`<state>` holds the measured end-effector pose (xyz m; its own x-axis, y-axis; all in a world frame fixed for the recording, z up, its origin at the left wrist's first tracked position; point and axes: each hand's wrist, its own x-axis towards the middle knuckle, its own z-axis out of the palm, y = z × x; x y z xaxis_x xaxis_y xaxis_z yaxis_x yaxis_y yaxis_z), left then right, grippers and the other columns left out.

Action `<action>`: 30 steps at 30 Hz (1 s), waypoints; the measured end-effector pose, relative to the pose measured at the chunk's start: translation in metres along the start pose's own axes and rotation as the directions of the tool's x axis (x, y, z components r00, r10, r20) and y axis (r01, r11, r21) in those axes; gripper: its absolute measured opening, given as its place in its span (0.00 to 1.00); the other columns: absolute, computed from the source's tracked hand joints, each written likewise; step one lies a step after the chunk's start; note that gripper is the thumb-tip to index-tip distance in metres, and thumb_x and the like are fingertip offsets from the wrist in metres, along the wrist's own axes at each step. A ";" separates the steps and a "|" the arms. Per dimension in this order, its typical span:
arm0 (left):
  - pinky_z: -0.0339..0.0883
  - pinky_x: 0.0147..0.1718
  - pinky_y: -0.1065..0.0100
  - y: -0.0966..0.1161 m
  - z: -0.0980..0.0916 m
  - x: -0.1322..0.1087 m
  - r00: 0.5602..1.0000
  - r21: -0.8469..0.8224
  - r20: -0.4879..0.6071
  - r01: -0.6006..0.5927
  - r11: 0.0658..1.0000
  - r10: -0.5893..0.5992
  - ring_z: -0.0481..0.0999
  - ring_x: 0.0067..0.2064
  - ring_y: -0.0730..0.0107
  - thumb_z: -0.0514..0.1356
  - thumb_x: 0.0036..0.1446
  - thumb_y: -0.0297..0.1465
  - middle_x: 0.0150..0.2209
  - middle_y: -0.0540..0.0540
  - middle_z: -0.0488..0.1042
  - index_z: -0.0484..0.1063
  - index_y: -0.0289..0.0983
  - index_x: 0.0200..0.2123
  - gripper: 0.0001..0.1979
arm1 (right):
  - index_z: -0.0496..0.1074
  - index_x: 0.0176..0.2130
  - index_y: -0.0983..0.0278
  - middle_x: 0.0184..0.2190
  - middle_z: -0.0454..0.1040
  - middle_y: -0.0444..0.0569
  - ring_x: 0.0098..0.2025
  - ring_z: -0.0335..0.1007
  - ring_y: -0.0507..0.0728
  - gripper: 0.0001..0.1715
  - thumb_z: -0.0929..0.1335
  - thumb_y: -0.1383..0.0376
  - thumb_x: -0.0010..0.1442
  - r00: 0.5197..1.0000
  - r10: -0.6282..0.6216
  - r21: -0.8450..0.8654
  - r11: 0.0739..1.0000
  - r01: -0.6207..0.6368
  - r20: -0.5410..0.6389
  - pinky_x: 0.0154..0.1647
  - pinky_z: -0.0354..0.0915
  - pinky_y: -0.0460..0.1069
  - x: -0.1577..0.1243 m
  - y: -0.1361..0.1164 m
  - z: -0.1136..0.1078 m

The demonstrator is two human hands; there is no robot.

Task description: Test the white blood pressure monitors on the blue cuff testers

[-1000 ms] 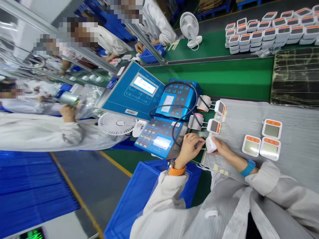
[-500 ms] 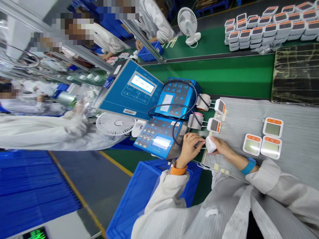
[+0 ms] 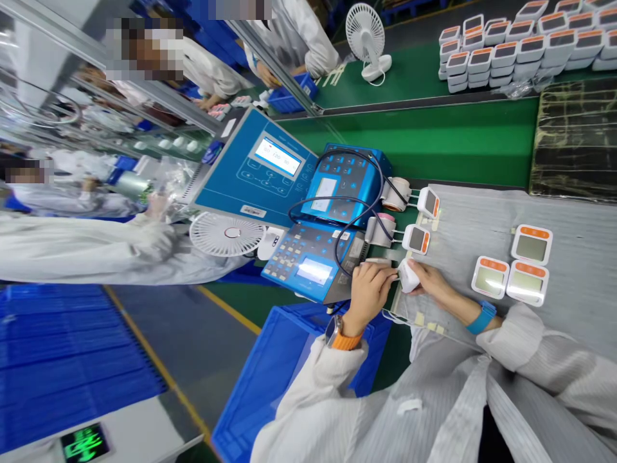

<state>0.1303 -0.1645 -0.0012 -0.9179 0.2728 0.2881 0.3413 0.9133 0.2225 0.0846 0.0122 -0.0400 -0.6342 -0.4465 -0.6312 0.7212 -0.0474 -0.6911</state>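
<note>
My right hand (image 3: 429, 281), with a blue band at the wrist, grips a white blood pressure monitor (image 3: 409, 276) tilted on its edge at the mat's left side. My left hand (image 3: 372, 289), wearing an orange-strapped watch, has its fingers pinched together against the monitor's left edge; what they hold is hidden. Just above, a second monitor (image 3: 416, 239) with grey screen and orange strip is joined by thin white tubes to a wrapped cuff (image 3: 380, 230). Another monitor (image 3: 429, 202) is tubed likewise to a further cuff (image 3: 396, 194). Three loose monitors (image 3: 530, 244) lie on the right.
Blue test instruments (image 3: 308, 260) with screens and dark cables stand left of my hands. A blue crate (image 3: 255, 386) sits below. White fans (image 3: 229, 234), a taped dark panel (image 3: 573, 141) and stacked monitors (image 3: 506, 61) surround the grey mat (image 3: 472, 225). Co-workers in white sit beyond.
My left hand has closed in on the monitor's edge, its fingers now bunched over the gap where a white tube showed. The right hand keeps its grip. The view has shifted slightly.
</note>
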 end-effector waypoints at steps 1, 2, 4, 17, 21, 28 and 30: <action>0.56 0.39 0.60 0.003 0.001 -0.003 1.000 -0.026 0.018 0.026 0.999 -0.025 0.74 0.42 0.62 0.58 0.68 0.33 0.40 0.46 0.82 0.77 0.41 0.42 0.08 | 0.78 0.45 0.65 0.34 0.81 0.51 0.33 0.79 0.58 0.25 0.66 0.47 0.66 1.000 0.006 0.002 1.000 -0.006 0.005 0.32 0.76 0.49 0.000 0.000 0.000; 0.56 0.39 0.60 0.005 0.002 -0.006 0.999 -0.058 0.029 0.047 0.997 -0.045 0.74 0.41 0.62 0.59 0.68 0.34 0.39 0.47 0.82 0.77 0.40 0.41 0.07 | 0.78 0.45 0.65 0.34 0.81 0.51 0.33 0.79 0.58 0.25 0.66 0.47 0.67 1.000 0.009 0.001 1.000 -0.009 0.011 0.32 0.76 0.49 0.000 0.000 0.000; 0.56 0.40 0.59 0.006 0.005 -0.009 0.996 -0.118 0.030 0.087 0.989 -0.084 0.75 0.41 0.63 0.60 0.67 0.35 0.37 0.48 0.82 0.78 0.41 0.38 0.07 | 0.78 0.44 0.66 0.35 0.81 0.52 0.34 0.79 0.58 0.26 0.66 0.47 0.67 1.000 0.009 -0.003 1.000 -0.008 0.019 0.32 0.76 0.49 0.001 0.000 -0.001; 0.59 0.46 0.55 -0.003 0.004 -0.008 0.972 -0.277 0.120 0.227 0.934 -0.200 0.75 0.40 0.62 0.64 0.64 0.39 0.34 0.50 0.83 0.82 0.46 0.33 0.09 | 0.78 0.43 0.64 0.38 0.80 0.50 0.38 0.78 0.59 0.29 0.66 0.42 0.63 0.993 -0.113 -0.178 0.977 0.116 0.028 0.31 0.75 0.49 0.004 0.008 0.001; 0.60 0.48 0.53 -0.008 0.004 -0.006 0.966 -0.285 0.174 0.237 0.929 -0.193 0.75 0.41 0.61 0.64 0.63 0.40 0.33 0.50 0.82 0.82 0.46 0.32 0.09 | 0.78 0.42 0.61 0.36 0.80 0.48 0.36 0.77 0.57 0.29 0.64 0.41 0.63 0.986 -0.162 -0.272 0.947 0.169 0.050 0.32 0.73 0.48 0.005 0.009 0.000; 0.60 0.47 0.56 -0.003 -0.007 -0.006 0.956 -0.236 0.252 0.212 0.948 -0.151 0.77 0.47 0.55 0.71 0.52 0.48 0.40 0.45 0.82 0.72 0.41 0.57 0.33 | 0.67 0.59 0.65 0.48 0.76 0.57 0.49 0.75 0.63 0.40 0.69 0.42 0.59 0.980 -0.200 -0.419 0.891 0.175 -0.016 0.46 0.73 0.53 -0.004 0.017 0.012; 0.60 0.45 0.57 0.000 -0.010 -0.005 0.948 -0.173 0.291 0.183 0.968 -0.127 0.77 0.47 0.54 0.71 0.50 0.49 0.45 0.42 0.81 0.67 0.40 0.62 0.39 | 0.61 0.63 0.69 0.57 0.69 0.65 0.60 0.67 0.69 0.53 0.74 0.42 0.52 0.963 -0.267 -0.511 0.833 0.212 -0.036 0.56 0.69 0.59 -0.011 0.019 0.015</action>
<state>0.1372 -0.1694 0.0070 -0.9726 0.2310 -0.0262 0.1978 0.8813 0.4292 0.1097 0.0024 -0.0412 -0.8133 -0.3855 -0.4359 0.3237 0.3227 -0.8894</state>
